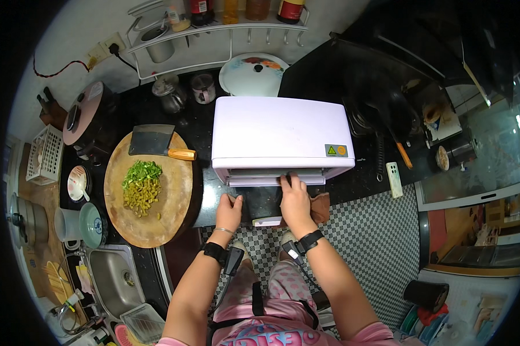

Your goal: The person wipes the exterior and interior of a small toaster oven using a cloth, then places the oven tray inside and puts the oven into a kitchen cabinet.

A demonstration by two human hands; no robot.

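A white toaster oven (pixel 281 129) stands on the black countertop before me, its front towards me. My right hand (pixel 295 203) is at the oven's front opening (pixel 260 171), fingertips at a small dark part; whether they grip it is hidden. A pale handle-like piece (pixel 267 222) lies lower, near the counter's front edge, apparently on the folded-down door. Beside my right hand is a brown piece (pixel 320 207), partly covered, of unclear material. My left hand (pixel 229 213) hovers left of the opening, loosely curled with thumb and forefinger apart, nothing visible in it.
Left of the oven, a round wooden chopping board (pixel 173 203) carries a cleaver (pixel 149 140), chopped greens (pixel 143 173) and diced pickled-looking vegetable (pixel 141 197). A steel sink (pixel 113 277) lies lower left. Rightwards are a wok (pixel 389 108) on the stove and a phone (pixel 394 179) at the edge.
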